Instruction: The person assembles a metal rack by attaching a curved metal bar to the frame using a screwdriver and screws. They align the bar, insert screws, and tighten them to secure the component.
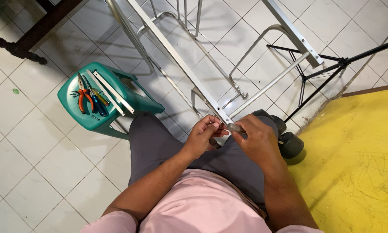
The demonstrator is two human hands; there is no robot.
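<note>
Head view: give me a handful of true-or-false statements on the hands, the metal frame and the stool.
1. Both hands meet at the near end of the metal frame. True.
2. The left hand holds the orange pliers. False: the pliers lie on the stool.
3. The stool is green. True.
4. The right hand rests on the yellow surface. False: it is at the frame, off the yellow surface.
5. A black tripod stands beside the frame. True.

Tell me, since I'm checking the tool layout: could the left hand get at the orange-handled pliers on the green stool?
Probably yes. The left hand is busy at the end of the metal frame, but the orange-handled pliers lie uncovered on the green stool on that side, with nothing between.
</note>
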